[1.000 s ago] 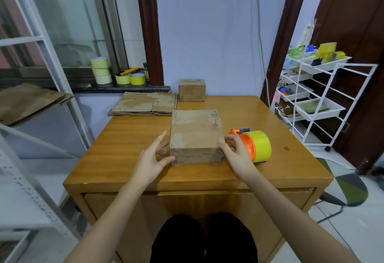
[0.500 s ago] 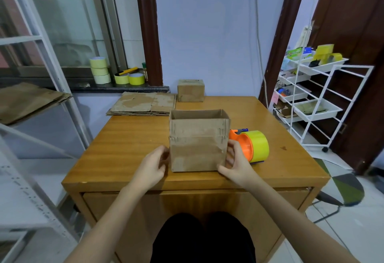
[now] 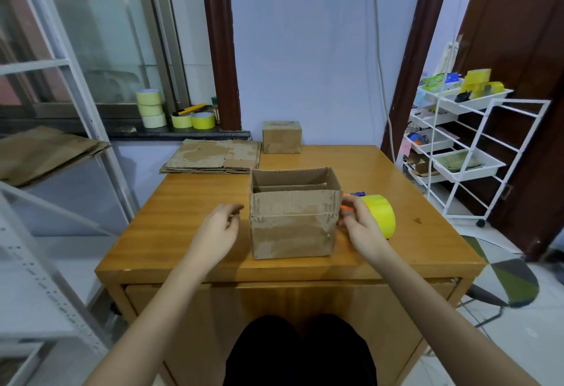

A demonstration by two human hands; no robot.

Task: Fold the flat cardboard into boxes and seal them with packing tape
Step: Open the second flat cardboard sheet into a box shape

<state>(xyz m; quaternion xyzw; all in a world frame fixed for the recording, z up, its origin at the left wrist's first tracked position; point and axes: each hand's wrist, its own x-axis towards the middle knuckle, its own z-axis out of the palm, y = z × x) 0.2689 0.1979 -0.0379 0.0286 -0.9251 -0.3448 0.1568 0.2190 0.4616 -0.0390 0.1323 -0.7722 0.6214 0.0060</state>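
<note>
An open-topped cardboard box [image 3: 291, 233] stands upright near the front middle of the wooden table [image 3: 183, 211], its upper flaps standing up. My left hand [image 3: 218, 231] hovers just left of the box with loosely curled fingers, holding nothing. At the box's right side, my right hand [image 3: 358, 225] has its fingertips against the upper right edge. Behind that hand lies a yellow tape roll on an orange dispenser [image 3: 381, 213], partly hidden. A stack of flat cardboard [image 3: 210, 157] lies at the table's back left.
A small closed box [image 3: 282, 137] sits at the table's back edge. Several tape rolls [image 3: 151, 108] stand on the windowsill. A white wire cart [image 3: 457, 141] is at the right. At the left, a metal shelf holds more cardboard [image 3: 45, 150].
The box, lying low under both hands a second ago, was tipped upright with its open top up. My left hand has since come off its left side.
</note>
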